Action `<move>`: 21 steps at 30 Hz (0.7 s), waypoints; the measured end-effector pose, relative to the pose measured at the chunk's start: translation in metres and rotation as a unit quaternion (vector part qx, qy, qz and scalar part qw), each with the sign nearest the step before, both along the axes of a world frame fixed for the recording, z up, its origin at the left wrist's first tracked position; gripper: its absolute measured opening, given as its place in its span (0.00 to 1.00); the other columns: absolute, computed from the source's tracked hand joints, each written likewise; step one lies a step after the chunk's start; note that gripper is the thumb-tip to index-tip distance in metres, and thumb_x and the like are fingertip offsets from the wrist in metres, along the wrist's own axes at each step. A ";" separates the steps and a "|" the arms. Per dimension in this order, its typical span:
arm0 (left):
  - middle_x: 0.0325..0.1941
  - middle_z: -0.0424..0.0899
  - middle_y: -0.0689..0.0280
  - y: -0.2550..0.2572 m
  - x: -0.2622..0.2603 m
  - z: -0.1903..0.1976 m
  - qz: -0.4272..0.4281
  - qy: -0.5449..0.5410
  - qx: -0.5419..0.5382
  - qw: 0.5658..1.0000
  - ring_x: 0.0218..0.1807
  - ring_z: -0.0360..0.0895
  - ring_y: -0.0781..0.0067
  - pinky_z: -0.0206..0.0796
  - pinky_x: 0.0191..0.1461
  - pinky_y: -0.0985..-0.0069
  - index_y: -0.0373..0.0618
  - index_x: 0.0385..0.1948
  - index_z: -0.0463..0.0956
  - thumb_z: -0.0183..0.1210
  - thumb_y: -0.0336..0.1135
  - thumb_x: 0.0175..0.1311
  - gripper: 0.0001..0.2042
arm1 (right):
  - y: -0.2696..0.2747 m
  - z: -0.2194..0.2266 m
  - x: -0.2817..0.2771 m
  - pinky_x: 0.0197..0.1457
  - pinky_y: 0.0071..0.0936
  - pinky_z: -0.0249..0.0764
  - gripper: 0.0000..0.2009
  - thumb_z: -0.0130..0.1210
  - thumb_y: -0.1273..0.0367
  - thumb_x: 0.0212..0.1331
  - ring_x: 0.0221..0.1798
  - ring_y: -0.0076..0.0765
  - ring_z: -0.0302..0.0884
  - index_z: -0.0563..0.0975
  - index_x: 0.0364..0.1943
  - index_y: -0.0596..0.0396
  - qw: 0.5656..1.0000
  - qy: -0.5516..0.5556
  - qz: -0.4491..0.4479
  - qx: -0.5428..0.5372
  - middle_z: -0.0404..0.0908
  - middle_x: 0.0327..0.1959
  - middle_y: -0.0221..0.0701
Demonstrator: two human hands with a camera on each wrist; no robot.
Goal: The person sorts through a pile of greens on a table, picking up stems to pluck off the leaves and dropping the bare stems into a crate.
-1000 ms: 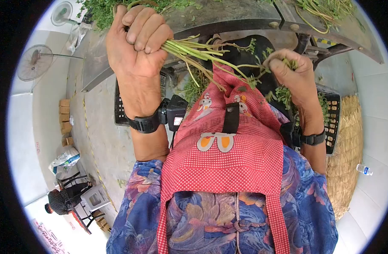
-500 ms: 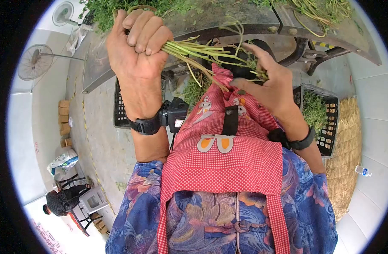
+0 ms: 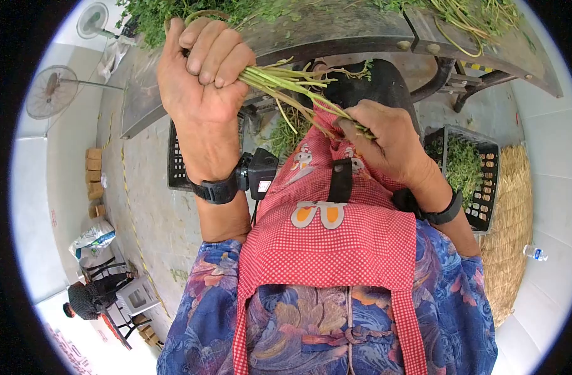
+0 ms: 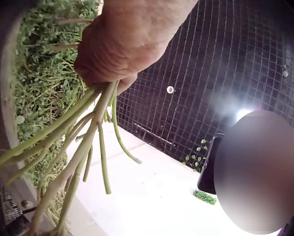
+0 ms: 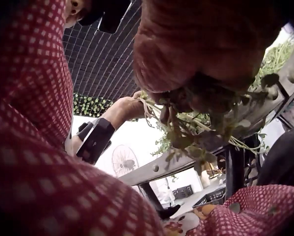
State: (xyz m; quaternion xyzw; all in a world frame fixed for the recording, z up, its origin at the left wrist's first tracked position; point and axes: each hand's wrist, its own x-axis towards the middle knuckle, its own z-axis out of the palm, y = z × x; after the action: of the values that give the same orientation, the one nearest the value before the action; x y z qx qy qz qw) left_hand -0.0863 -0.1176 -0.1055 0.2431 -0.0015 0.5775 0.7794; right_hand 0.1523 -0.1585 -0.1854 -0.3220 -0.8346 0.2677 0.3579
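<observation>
My left hand (image 3: 204,75) grips a bundle of green leafy stems (image 3: 276,81) near the table edge, fingers curled round it. The stems fan out to the right, some pale green, some brownish. In the left wrist view, several stems (image 4: 95,123) splay out below the fist. My right hand (image 3: 389,137) pinches some stem ends over the apron, thumb against curled fingers. From the right wrist, small leaves (image 5: 191,142) dangle beneath that hand, with its fingertips in shadow.
Heaped greens (image 3: 186,19) lie on the dark table (image 3: 336,28), with more stems (image 3: 473,25) at its right. A black crate (image 3: 489,187) of greens stands at right beside a straw bundle (image 3: 514,231). A checked apron (image 3: 361,250) covers my lap. A person (image 3: 92,300) is at far left.
My right hand came back from the right, where it held leafy pieces, opened at the bundle's end, and now pinches stems there. The left hand keeps its grip in nearly the same place.
</observation>
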 end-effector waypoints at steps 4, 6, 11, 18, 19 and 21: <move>0.10 0.56 0.75 -0.003 0.002 0.005 0.010 0.011 0.007 1.000 0.11 0.49 0.82 0.43 0.15 0.80 0.50 0.18 0.63 0.35 0.47 0.70 0.20 | -0.003 -0.002 -0.001 0.29 0.39 0.68 0.06 0.53 0.71 0.54 0.28 0.54 0.71 0.70 0.30 0.59 0.999 0.009 0.030 -0.037 0.71 0.26 0.43; 0.10 0.56 0.75 -0.004 0.002 0.005 0.011 0.016 0.013 1.000 0.11 0.49 0.82 0.43 0.15 0.80 0.50 0.18 0.63 0.35 0.46 0.70 0.20 | -0.003 -0.001 -0.001 0.29 0.40 0.67 0.06 0.52 0.71 0.54 0.28 0.54 0.71 0.69 0.29 0.60 0.998 0.033 0.042 -0.031 0.71 0.25 0.43; 0.10 0.55 0.75 -0.007 0.003 0.008 0.019 0.029 0.024 0.999 0.11 0.49 0.82 0.43 0.15 0.80 0.50 0.18 0.63 0.35 0.47 0.70 0.20 | -0.008 0.007 0.007 0.28 0.39 0.66 0.06 0.50 0.73 0.55 0.27 0.56 0.69 0.67 0.26 0.62 0.988 0.087 0.063 -0.110 0.70 0.23 0.45; 0.09 0.54 0.76 -0.016 0.022 0.010 0.004 0.066 0.021 0.998 0.11 0.48 0.82 0.42 0.14 0.81 0.50 0.18 0.63 0.35 0.48 0.70 0.20 | 0.008 -0.006 0.003 0.27 0.35 0.65 0.07 0.45 0.72 0.56 0.23 0.55 0.68 0.71 0.28 0.62 0.982 0.079 -0.149 -0.087 0.69 0.20 0.47; 0.09 0.54 0.76 -0.016 0.028 0.008 0.005 0.068 0.008 0.998 0.11 0.48 0.82 0.42 0.14 0.81 0.50 0.18 0.63 0.35 0.48 0.70 0.20 | 0.016 -0.011 0.003 0.27 0.34 0.66 0.08 0.44 0.71 0.57 0.23 0.52 0.69 0.71 0.28 0.63 0.965 0.136 -0.199 -0.106 0.70 0.21 0.47; 0.09 0.54 0.76 -0.016 0.034 0.005 0.008 0.072 -0.005 0.997 0.11 0.48 0.82 0.42 0.14 0.81 0.50 0.18 0.63 0.35 0.48 0.70 0.20 | 0.023 -0.012 0.010 0.28 0.31 0.67 0.10 0.42 0.69 0.57 0.22 0.42 0.71 0.72 0.28 0.62 0.946 0.196 -0.186 -0.177 0.73 0.22 0.44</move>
State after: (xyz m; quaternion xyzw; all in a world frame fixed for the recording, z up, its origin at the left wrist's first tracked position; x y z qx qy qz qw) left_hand -0.0522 -0.1334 -0.1006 0.2806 0.0595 0.5644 0.7741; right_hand 0.1626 -0.1356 -0.1975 -0.4708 -0.6126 0.3980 0.4947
